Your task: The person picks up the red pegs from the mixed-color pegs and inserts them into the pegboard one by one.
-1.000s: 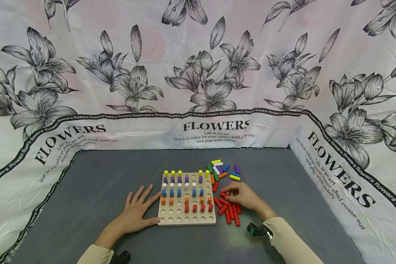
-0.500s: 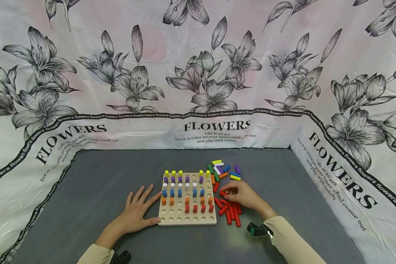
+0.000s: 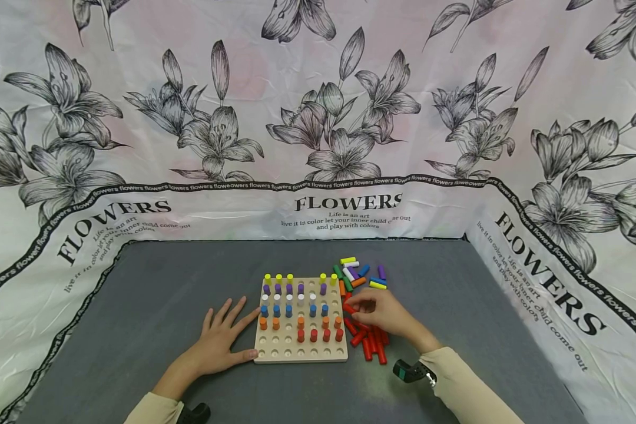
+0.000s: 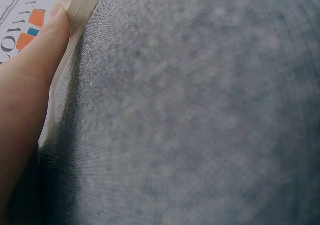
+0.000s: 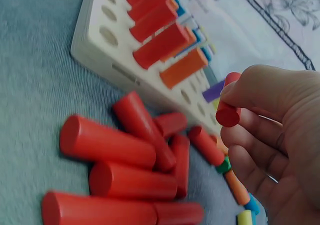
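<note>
A pale wooden peg board [image 3: 300, 353] lies on the table, with yellow, purple, white, blue, orange and red pegs upright in rows. Its two nearest rows have bare holes, the front one all along. My left hand [image 3: 219, 341] has its fingers spread flat beside the board, thumb and fingertip at the left edge; the left wrist view shows the thumb [image 4: 52, 40] against that edge. Between thumb and fingers my right hand [image 3: 384, 312] pinches a red peg [image 5: 229, 102], held up near the board's right side, above loose red pegs [image 5: 107, 142].
Several red pegs [image 3: 372, 344] lie in a heap right of the board. Behind them is a mixed pile with a yellow peg [image 3: 348, 259], a blue peg [image 3: 364, 270] and others. A flower-printed cloth [image 3: 344, 218] borders the grey table [image 3: 191, 265].
My right hand has lifted the pinched red peg from the heap and shifted slightly left, toward the board's right edge. The left hand stays where it was.
</note>
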### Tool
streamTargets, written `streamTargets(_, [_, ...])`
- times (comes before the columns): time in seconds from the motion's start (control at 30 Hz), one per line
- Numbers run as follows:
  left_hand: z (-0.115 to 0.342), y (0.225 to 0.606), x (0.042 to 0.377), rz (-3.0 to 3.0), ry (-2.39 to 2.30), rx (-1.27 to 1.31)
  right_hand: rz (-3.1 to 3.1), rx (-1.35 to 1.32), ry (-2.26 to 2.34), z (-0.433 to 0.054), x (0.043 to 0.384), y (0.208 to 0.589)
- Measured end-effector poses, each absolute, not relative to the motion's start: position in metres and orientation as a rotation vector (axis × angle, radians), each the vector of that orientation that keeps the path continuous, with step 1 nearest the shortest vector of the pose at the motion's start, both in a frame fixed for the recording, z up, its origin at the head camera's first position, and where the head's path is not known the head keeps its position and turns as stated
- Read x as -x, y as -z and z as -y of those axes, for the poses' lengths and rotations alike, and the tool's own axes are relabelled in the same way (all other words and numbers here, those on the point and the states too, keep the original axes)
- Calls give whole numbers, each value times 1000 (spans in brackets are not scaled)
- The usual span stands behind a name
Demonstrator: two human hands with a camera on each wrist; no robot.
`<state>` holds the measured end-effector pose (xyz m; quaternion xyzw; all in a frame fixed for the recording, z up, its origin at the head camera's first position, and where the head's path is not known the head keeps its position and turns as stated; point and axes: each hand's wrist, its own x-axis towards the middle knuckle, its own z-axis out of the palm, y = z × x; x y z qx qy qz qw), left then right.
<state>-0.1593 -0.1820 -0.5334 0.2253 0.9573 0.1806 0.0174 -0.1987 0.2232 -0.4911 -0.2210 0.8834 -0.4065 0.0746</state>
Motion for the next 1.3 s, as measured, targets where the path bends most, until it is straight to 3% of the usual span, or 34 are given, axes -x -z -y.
streamTargets(1.3, [182, 537, 159, -2979, -593, -709, -2610, 792, 1283, -174, 181, 464])
